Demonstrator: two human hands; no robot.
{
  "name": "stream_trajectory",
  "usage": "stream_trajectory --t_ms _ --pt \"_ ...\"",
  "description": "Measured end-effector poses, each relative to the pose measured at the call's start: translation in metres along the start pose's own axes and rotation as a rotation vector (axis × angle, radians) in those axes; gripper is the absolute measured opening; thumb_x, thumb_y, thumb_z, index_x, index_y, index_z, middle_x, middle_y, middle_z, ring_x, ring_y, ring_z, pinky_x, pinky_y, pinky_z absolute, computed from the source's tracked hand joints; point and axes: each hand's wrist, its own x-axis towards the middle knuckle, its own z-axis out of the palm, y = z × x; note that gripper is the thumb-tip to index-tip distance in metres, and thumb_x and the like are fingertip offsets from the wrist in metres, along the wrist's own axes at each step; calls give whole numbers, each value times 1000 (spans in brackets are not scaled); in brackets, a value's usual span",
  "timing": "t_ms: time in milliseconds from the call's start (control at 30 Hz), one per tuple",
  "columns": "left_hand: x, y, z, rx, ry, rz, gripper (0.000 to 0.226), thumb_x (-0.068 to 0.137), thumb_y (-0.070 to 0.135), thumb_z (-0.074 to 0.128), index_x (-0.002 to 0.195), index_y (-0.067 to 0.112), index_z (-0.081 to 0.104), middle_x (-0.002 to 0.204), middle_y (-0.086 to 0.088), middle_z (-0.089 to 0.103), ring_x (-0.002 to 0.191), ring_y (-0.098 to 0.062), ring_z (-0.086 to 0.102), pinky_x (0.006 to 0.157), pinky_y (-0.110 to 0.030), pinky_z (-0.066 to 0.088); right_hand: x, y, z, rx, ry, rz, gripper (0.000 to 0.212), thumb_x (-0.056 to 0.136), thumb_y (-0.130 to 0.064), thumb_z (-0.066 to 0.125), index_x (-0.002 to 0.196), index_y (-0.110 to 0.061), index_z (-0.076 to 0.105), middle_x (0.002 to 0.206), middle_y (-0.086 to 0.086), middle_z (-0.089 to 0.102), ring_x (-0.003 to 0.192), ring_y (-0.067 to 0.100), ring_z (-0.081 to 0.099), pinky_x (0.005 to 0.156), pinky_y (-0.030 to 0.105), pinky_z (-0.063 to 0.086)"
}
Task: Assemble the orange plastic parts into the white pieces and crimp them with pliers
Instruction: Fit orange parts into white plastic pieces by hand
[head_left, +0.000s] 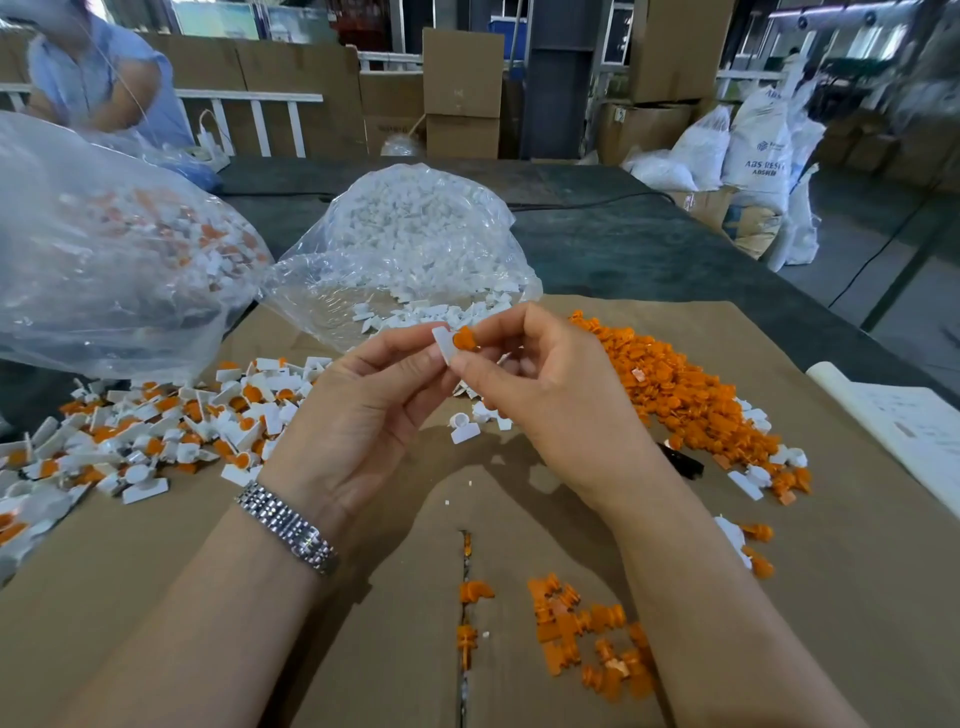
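My left hand (358, 410) pinches a small white piece (444, 344) between thumb and fingers. My right hand (545, 384) holds an orange plastic part (465, 339) at its fingertips, touching the white piece. Both are raised above the cardboard (519, 499). A heap of loose orange parts (675, 389) lies to the right. Assembled white-and-orange pieces (171, 426) are piled to the left. A dark handle, possibly the pliers (683, 461), pokes out from behind my right wrist.
A clear bag of white pieces (410, 244) lies open ahead, and a bag of assembled pieces (114, 244) sits at the left. Several orange parts (587, 634) lie near the front. A paper sheet (904, 426) is at the right. A person (98, 78) is at the far left.
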Motion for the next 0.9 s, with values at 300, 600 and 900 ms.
stream_trajectory --t_ms 300,600,900 --pt "-2 3 3 12 4 -37 20 85 1 65 104 -4 70 100 -16 76 86 -20 75 76 -23 59 4 5 -1 -223 49 -180 20 89 -9 74 106 -19 73 99 -9 65 81 8 63 75 27 55" --pt "-6 4 4 214 48 -12 18 70 13 81 87 8 77 88 -12 72 71 -19 69 65 -25 58 5 12 3 -472 114 -319 14 89 -11 75 101 -18 73 95 -7 60 80 7 60 72 13 47" --pt "-4 5 2 197 91 -23 14 66 6 79 80 4 77 82 -13 75 68 -19 72 64 -23 58 5 11 1 -361 63 -267 23 89 -8 74 109 -19 73 94 -8 63 81 9 62 75 17 51"
